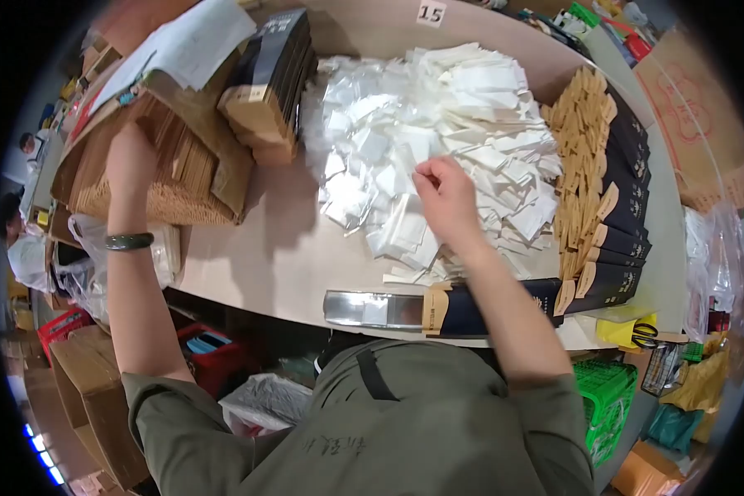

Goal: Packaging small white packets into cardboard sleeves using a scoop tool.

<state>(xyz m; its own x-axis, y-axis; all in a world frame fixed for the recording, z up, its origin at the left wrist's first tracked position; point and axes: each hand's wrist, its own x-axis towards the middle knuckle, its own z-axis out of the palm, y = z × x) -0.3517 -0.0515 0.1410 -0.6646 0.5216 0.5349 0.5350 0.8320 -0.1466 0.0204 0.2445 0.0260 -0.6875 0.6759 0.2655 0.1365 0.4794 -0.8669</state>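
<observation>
My left hand (131, 157), a dark green bangle on its wrist, reaches into an open cardboard box (238, 194) at the left. Tightly packed brown card pieces (153, 198) fill that box. The fingers are blurred and partly lost against the cards. My right hand (446, 194) hovers over a pile of small white packets (492, 140), its fingers curled together. Whatever they may pinch is too small to make out. Clear plastic-wrapped packets (364, 124) lie left of the white ones. Below my right forearm, a long dark box with a tan band (463, 310) and a clear sleeve (375, 309) lies along the table's front edge.
Dark flat packs (269, 74) stand stacked beside the cardboard box. Tan strips (583, 157) and dark pouches (624, 207) line the right side of the table (264, 264). Scissors (643, 335) sit in a yellow holder at the right corner. A green crate (608, 405) is below.
</observation>
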